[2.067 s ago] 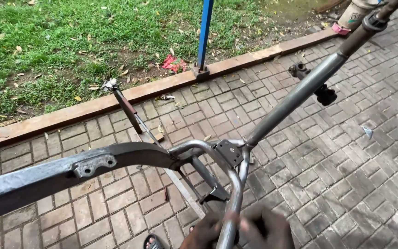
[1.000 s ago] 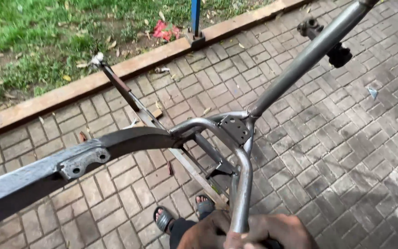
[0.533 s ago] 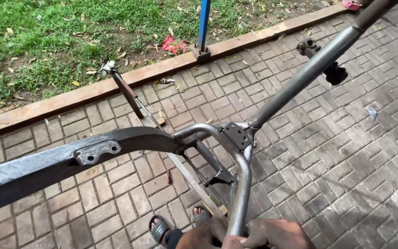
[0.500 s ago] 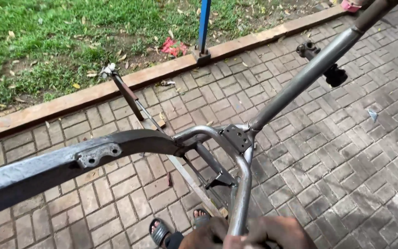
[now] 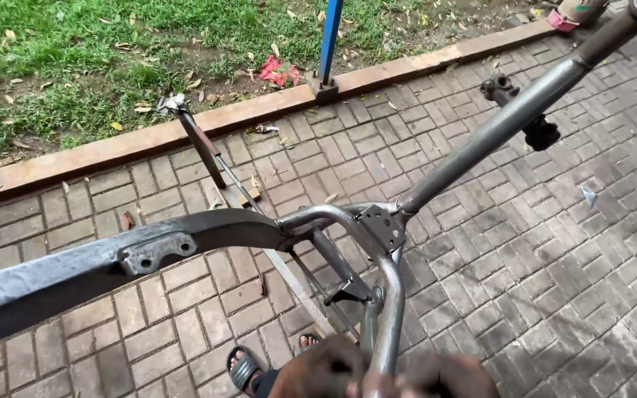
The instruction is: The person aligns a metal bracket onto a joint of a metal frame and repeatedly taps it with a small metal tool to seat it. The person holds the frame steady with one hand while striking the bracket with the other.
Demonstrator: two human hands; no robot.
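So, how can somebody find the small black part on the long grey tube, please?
Start at the bare metal frame and follow its long grey tube up toward the right. The small black fitting sits across it there, the only dark piece on that tube.

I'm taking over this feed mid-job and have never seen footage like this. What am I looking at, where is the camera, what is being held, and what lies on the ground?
There is no machine here: a person works with bare hands, and the one camera sits on their head, looking down. At the bottom edge you see both hands, the left hand and the right hand, wrapped around a tube of a bare grey metal frame, which looks like a bicycle or motorbike frame. One long tube runs up to the right, and a flatter beam runs off to the left. Below is brick paving, with a sandalled foot showing near the hands. A long metal bar lies on the bricks. Beyond a raised brick kerb is grass, with a blue post at the kerb.
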